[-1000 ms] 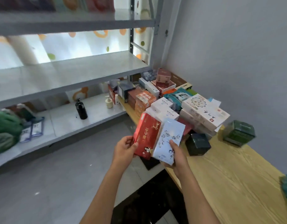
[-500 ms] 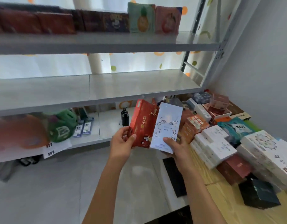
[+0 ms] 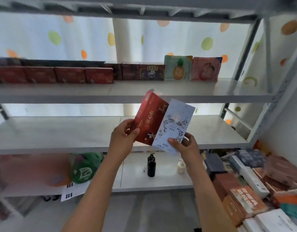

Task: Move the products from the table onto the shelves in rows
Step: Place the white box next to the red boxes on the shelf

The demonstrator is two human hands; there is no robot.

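- the left hand (image 3: 123,138) grips the lower left edge of a red box (image 3: 148,121), thumb on its front face and fingers curled behind it.
- the right hand (image 3: 186,146) pinches the bottom of a pale blue box (image 3: 175,126), thumb pressed on the front.
- both boxes are held up in the air, tilted to the right, side by side and touching, with the blue one overlapping the red one's right edge; they sit in front of the gap between the upper shelf (image 3: 178,94) and the middle shelf (image 3: 60,133).
- on the upper shelf a row of dark red boxes (image 3: 54,75) runs along, then a pineapple packet (image 3: 178,68) and a pink packet (image 3: 205,69) standing upright.
- more products (image 3: 245,190) are piled at the lower right; the view there is blurred.
- a dark bottle (image 3: 151,166) stands on the lowest shelf.
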